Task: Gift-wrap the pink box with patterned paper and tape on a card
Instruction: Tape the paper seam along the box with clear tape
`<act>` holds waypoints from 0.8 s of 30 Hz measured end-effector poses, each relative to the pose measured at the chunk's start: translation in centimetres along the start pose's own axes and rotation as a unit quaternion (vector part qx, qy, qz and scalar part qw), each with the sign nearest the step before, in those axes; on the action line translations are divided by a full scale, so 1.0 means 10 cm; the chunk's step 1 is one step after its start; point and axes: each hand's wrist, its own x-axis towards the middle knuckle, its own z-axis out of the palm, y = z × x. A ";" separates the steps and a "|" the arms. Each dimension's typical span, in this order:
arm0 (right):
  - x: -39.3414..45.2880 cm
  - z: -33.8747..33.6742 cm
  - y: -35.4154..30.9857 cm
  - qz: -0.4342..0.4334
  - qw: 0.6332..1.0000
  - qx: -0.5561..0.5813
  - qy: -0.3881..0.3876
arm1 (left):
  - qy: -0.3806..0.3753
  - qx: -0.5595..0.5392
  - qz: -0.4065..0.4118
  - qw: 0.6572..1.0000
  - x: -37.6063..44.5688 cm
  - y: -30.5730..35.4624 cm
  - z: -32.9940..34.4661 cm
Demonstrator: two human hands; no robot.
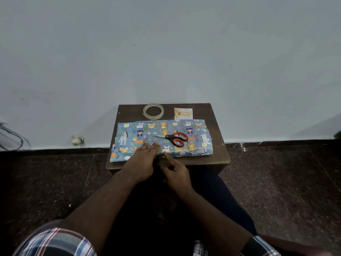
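Blue patterned paper (195,146) with cartoon animals is folded over the box on a small brown table (217,130); the pink box itself is hidden under it. My left hand (143,161) lies flat on the paper's near seam, fingers spread. My right hand (176,172) has its index finger stretched out, pressing the paper's near edge, the other fingers curled. Red-and-black scissors (173,138) lie on top of the paper. A roll of clear tape (153,111) and a small greeting card (183,113) sit at the table's far edge.
The table stands against a pale grey wall (166,52) on a dark speckled floor (55,178). A white plug (77,139) and cables (13,139) lie at the wall's foot on the left. My knees are just below the table's near edge.
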 end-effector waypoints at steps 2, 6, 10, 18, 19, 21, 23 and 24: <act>0.00 0.00 0.00 0.007 1.000 -0.005 -0.005 | 0.003 -0.005 -0.002 1.000 0.00 0.00 0.00; -0.04 -0.05 0.01 0.008 0.999 -0.048 0.026 | 0.007 -0.017 0.004 1.000 -0.02 -0.02 0.01; 0.00 -0.10 -0.22 -0.122 0.972 -0.196 0.046 | 0.025 -0.024 0.009 0.999 -0.01 -0.10 -0.04; 0.13 -0.27 -0.40 -0.132 0.883 -0.451 -0.004 | 0.037 0.032 -0.058 0.997 -0.07 -0.20 -0.09; 0.13 -0.28 -0.40 -0.131 0.879 -0.458 -0.005 | 0.037 0.028 -0.056 0.997 -0.07 -0.20 -0.09; 0.13 -0.29 -0.38 -0.125 0.875 -0.468 -0.005 | 0.042 0.018 -0.054 0.998 -0.07 -0.19 -0.06; 0.13 -0.31 -0.36 -0.123 0.875 -0.468 -0.006 | 0.044 0.011 -0.050 0.998 -0.07 -0.18 -0.03; 0.13 -0.32 -0.35 -0.122 0.876 -0.466 -0.008 | 0.043 0.011 -0.049 0.998 -0.07 -0.16 -0.02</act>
